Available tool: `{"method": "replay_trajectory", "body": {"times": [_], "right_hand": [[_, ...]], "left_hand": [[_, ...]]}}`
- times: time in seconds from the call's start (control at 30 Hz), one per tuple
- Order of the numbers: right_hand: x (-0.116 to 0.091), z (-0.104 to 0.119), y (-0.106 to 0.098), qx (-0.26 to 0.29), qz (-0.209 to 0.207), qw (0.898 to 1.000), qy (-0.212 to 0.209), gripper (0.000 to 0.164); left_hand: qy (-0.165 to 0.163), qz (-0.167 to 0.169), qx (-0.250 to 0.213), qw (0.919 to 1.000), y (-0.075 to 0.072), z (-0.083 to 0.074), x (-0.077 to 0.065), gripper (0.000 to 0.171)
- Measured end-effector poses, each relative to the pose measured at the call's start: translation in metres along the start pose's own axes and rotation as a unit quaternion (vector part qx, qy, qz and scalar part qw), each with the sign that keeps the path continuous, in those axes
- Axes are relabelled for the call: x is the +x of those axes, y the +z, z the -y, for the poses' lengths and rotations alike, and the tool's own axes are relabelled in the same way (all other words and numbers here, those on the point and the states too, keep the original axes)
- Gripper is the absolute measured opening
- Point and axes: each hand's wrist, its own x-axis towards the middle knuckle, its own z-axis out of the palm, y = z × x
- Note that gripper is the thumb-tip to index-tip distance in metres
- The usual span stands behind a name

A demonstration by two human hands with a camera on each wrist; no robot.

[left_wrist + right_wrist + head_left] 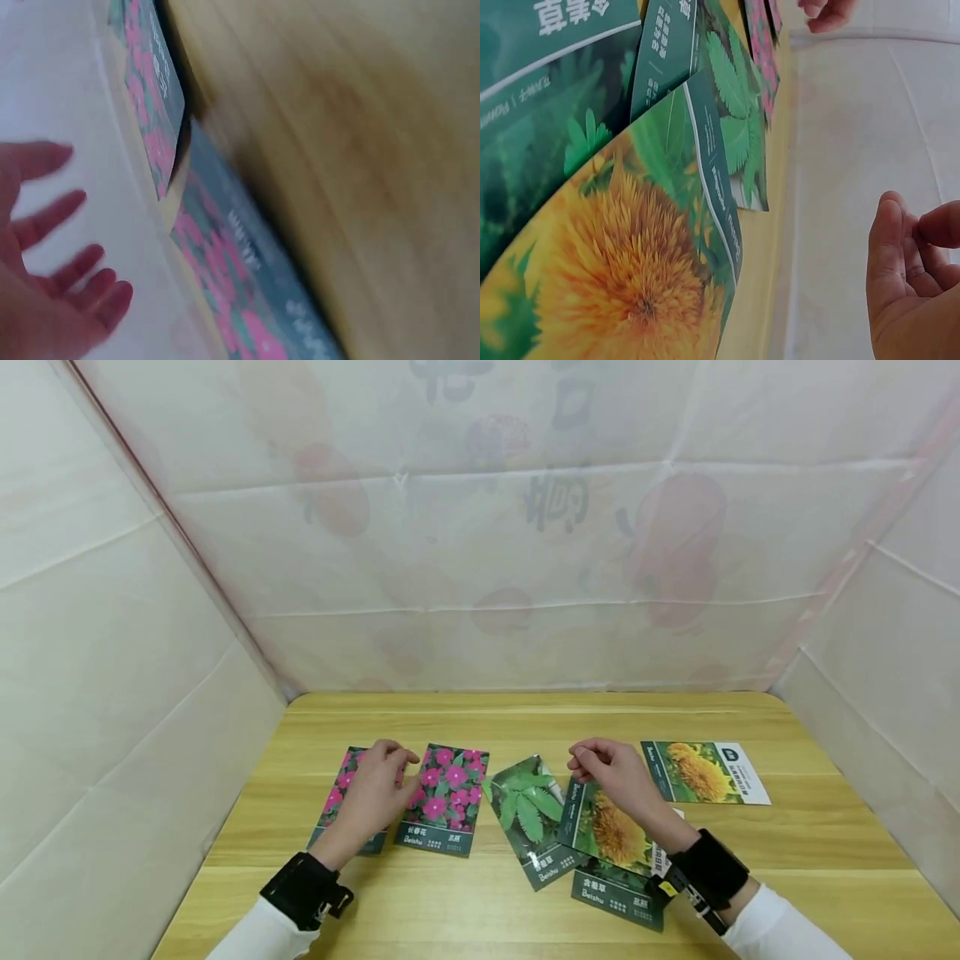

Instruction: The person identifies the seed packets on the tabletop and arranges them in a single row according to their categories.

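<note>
The near orange-flower packet lies face up on the right half of the table, propped a little unevenly, seemingly because it overlaps the lower leaf packet and the edge of the tilted leaf packet. Above it hovers the right hand, thumb bent towards the fingers, with nothing visible in its grasp. Beyond, the far orange-flower packet lies flat and apart. On the other side, the right pink-flower packet sits beside the left pink-flower packet; like pictures lying near each other looks deliberate. The left hand hangs over the latter, fingers loose and parted, gripping nothing. All pictures face up, presumably to keep each kind recognisable
</note>
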Motion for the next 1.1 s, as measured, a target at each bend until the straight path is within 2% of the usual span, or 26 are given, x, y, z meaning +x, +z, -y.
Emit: {"method": "replay_trajectory", "body": {"times": [0.07, 0.17, 0.27, 0.37, 0.53, 0.67, 0.8, 0.93, 1.1], "right_hand": [[0.0, 0.0, -0.001, -0.006, -0.001, 1.0, -0.003, 0.037], [0.007, -0.014, -0.002, -0.029, -0.012, 0.999, 0.007, 0.036], [0.011, -0.022, -0.002, -0.052, -0.007, 0.999, -0.001, 0.034], [0.013, -0.03, -0.001, -0.077, 0.004, 0.997, -0.016, 0.031], [0.011, -0.03, 0.0, -0.109, 0.009, 0.994, -0.028, 0.029], [0.01, -0.03, 0.0, -0.117, 0.0, 0.993, -0.023, 0.032], [0.01, -0.03, 0.001, -0.119, -0.01, 0.993, -0.015, 0.032], [0.009, -0.032, 0.0, -0.129, -0.008, 0.991, -0.022, 0.031], [0.007, -0.035, -0.004, -0.115, -0.003, 0.993, -0.024, 0.03]], "left_hand": [[0.058, 0.021, 0.031, 0.9976, 0.002, -0.003, 0.001, 0.036], [0.13, 0.085, 0.058, 0.9861, 0.005, -0.008, 0.002, 0.052], [0.168, 0.15, 0.08, 0.9712, 0.011, -0.013, 0.002, 0.063], [0.178, 0.182, 0.103, 0.9614, 0.017, -0.014, 0.003, 0.067], [0.178, 0.206, 0.133, 0.953, 0.019, -0.012, 0.003, 0.07], [0.158, 0.228, 0.134, 0.9513, 0.018, -0.01, 0.002, 0.073], [0.133, 0.235, 0.136, 0.9532, 0.016, -0.009, 0.0, 0.074], [0.109, 0.23, 0.146, 0.9559, 0.014, -0.009, -0.004, 0.075], [0.091, 0.223, 0.16, 0.9573, 0.01, -0.009, -0.007, 0.075]]}}
